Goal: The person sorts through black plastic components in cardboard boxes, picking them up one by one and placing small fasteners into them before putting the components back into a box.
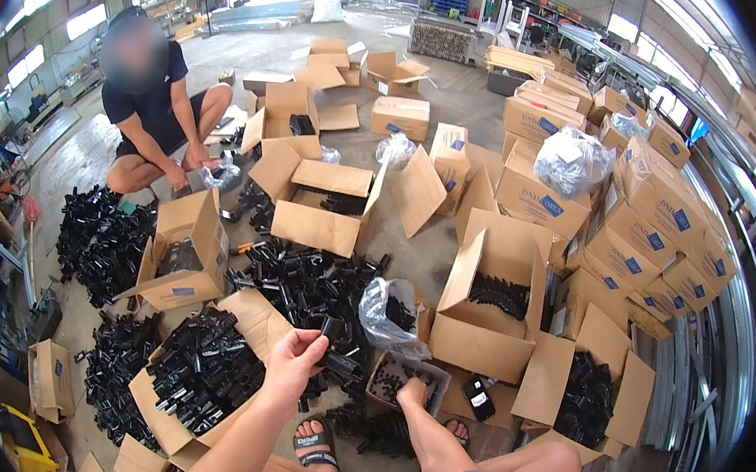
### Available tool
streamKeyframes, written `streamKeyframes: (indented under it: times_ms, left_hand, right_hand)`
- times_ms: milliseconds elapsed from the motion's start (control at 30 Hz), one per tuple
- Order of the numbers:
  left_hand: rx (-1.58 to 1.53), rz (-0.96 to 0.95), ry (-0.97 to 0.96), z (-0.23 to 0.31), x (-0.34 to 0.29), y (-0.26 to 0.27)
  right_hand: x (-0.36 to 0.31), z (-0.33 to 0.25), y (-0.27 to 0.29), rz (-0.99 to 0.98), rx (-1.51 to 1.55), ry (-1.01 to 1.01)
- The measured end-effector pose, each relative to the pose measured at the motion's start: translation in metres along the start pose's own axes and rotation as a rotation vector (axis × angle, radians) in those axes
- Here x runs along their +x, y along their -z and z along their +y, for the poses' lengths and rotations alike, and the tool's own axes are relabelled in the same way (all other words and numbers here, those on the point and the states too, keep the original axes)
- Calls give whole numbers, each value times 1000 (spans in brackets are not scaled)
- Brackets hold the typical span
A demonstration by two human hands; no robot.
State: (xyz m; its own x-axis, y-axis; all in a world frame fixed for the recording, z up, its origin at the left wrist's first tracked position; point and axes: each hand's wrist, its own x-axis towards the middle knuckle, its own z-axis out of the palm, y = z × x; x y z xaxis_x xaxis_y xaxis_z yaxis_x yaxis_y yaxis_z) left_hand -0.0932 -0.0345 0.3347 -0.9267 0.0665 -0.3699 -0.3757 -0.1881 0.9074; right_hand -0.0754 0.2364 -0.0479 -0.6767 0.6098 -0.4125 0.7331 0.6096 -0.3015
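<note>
My left hand (300, 355) is raised in front of me, its thumb and fingers closed on a short black channel-shaped part (332, 328). My right hand (412, 393) reaches down into a small open carton (444, 387) of small black pieces (389, 376); its fingertips are hidden there. Behind that carton, a clear plastic bag (380, 313) holds more black pieces. Under and beyond my left hand lies a loose heap of black parts (298, 278). Left of my forearm, an open carton (152, 401) is filled with similar black parts.
A person (152, 99) squats at the far left, hands at a plastic bag (222, 171). Open cartons with black parts stand ahead (316, 226) and to the right (482, 335). Closed cartons (659, 207) are stacked at the right. A phone (478, 398) lies near my right foot.
</note>
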Motion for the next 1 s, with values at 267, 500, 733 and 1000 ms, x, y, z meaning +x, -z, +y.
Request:
streamKeyframes:
  times_ms: [267, 500, 733, 1000]
  left_hand:
    - [58, 33, -38, -4, 3, 2]
    - [117, 72, -68, 7, -1, 1]
    - [152, 31, -271, -10, 13, -13]
    - [21, 28, -335, 3, -5, -7]
  right_hand:
    - [-22, -36, 20, -85, 114, -101]
    - [-53, -60, 71, -65, 994, 152]
    - [-186, -150, 242, -224, 1401, 535]
    - [-232, -190, 263, -219, 1391, 668]
